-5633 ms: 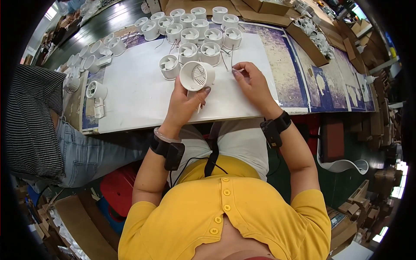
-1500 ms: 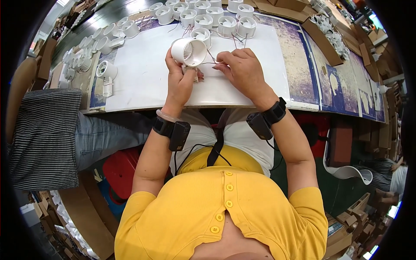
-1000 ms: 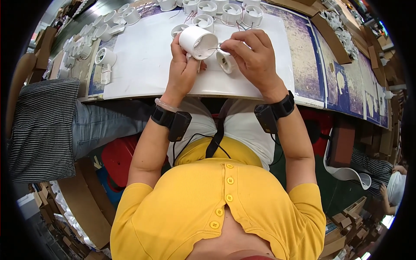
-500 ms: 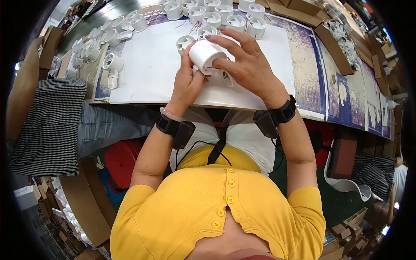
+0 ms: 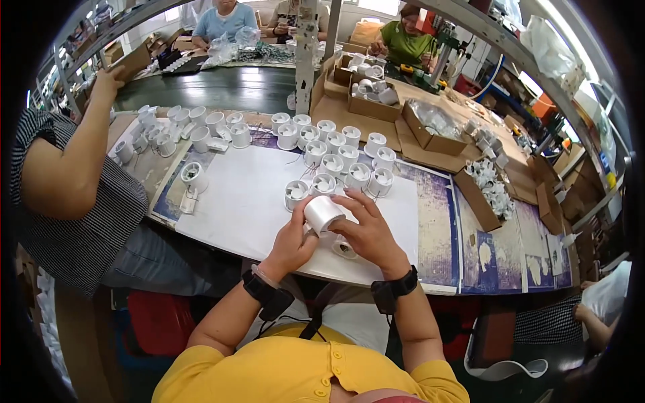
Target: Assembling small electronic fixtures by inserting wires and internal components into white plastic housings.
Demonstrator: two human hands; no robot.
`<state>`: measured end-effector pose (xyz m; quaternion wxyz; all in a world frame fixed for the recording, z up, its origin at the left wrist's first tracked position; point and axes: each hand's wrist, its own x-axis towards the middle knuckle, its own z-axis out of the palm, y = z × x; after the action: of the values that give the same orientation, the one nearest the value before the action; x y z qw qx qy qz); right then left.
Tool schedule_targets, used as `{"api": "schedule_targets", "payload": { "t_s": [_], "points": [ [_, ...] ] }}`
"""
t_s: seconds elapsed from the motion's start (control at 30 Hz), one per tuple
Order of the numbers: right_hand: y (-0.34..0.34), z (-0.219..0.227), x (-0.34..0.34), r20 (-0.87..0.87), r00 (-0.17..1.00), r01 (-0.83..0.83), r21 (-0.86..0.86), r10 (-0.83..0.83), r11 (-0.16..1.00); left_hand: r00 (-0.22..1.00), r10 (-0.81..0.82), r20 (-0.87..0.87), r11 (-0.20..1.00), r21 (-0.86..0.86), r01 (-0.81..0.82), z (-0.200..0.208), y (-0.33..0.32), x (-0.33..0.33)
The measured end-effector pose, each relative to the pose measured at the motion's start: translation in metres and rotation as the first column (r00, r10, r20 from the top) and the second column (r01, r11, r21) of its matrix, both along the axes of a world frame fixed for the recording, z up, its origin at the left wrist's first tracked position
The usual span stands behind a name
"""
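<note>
Between my two hands is a white plastic cylinder (image 5: 322,213), tilted over the near part of the white board. My left hand (image 5: 293,243) grips its left side, the thumb low against it. From the right, my right hand (image 5: 371,236) holds it too, fingers over the top and thumb at its lower end. A small round white piece (image 5: 344,248) lies on the board below my right hand, partly covered by it. Just beyond the held cylinder stands a white fan housing (image 5: 296,193) with blades inside; several similar ones (image 5: 332,163) cluster behind it.
More white housings (image 5: 178,115) sit at the far left, beside a co-worker's arm (image 5: 64,171). One housing (image 5: 193,176) lies near the left edge. A cardboard tray of white parts (image 5: 489,191) is at the right. A post (image 5: 308,54) rises beyond, with people seated behind.
The view has tilted up, bringing in the far side of the room. My right fingers have come down closer around the cylinder; my left hand keeps hold of it.
</note>
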<state>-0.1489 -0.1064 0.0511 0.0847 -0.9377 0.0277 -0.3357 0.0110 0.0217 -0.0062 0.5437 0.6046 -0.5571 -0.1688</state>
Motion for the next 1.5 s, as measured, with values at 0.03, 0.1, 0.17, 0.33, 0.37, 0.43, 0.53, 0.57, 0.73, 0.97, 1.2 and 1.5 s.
{"api": "schedule_targets", "payload": {
  "t_s": [0.03,0.1,0.17,0.33,0.37,0.43,0.53,0.57,0.73,0.97,1.2,1.5],
  "points": [
    [-0.002,-0.002,0.003,0.019,0.999,-0.028,0.079,0.026,0.996,1.0,0.007,-0.01,1.0,-0.013,-0.007,0.001,-0.001,0.001],
    [-0.007,-0.007,0.002,0.009,0.999,-0.039,0.128,0.039,0.991,1.0,-0.013,-0.026,1.0,0.005,0.013,0.002,-0.002,0.002],
    [-0.011,-0.01,0.003,0.02,0.998,-0.057,0.245,0.054,0.968,0.999,-0.009,-0.032,1.0,0.009,0.01,0.005,-0.001,0.006],
    [-0.022,-0.01,0.003,0.019,0.997,-0.077,0.281,0.075,0.957,0.997,-0.078,-0.02,0.996,-0.044,0.077,0.016,-0.007,0.006],
    [-0.02,-0.011,0.001,0.001,0.996,-0.087,0.299,0.091,0.95,0.997,-0.074,-0.009,0.997,-0.015,0.074,0.015,-0.005,0.002],
    [-0.019,-0.008,-0.001,-0.029,0.992,-0.104,0.34,0.121,0.935,0.997,-0.075,0.012,0.997,0.021,0.075,0.014,-0.005,0.001],
    [-0.013,-0.004,-0.001,0.001,0.99,-0.13,0.376,0.14,0.917,0.996,-0.007,-0.091,0.999,0.03,0.01,0.008,-0.007,0.0],
    [-0.012,-0.004,-0.001,0.012,0.988,-0.146,0.389,0.153,0.909,0.996,-0.017,-0.083,0.999,0.038,0.02,0.006,-0.007,-0.001],
    [-0.011,-0.008,-0.002,0.038,0.987,-0.158,0.437,0.157,0.886,0.989,0.039,-0.146,0.996,0.091,-0.025,0.001,-0.004,-0.001],
    [-0.013,-0.011,-0.006,0.043,0.988,-0.153,0.438,0.149,0.886,0.993,0.111,-0.05,0.993,0.051,-0.109,0.006,-0.009,-0.007],
    [-0.01,-0.012,-0.007,0.09,0.987,-0.16,0.434,0.134,0.886,0.981,0.185,0.058,0.983,0.008,-0.186,-0.002,-0.015,-0.007],
    [-0.013,-0.013,-0.011,0.087,0.99,-0.14,0.415,0.113,0.899,0.98,0.198,-0.033,0.98,0.002,-0.198,-0.005,-0.016,-0.011]
  ]
}}
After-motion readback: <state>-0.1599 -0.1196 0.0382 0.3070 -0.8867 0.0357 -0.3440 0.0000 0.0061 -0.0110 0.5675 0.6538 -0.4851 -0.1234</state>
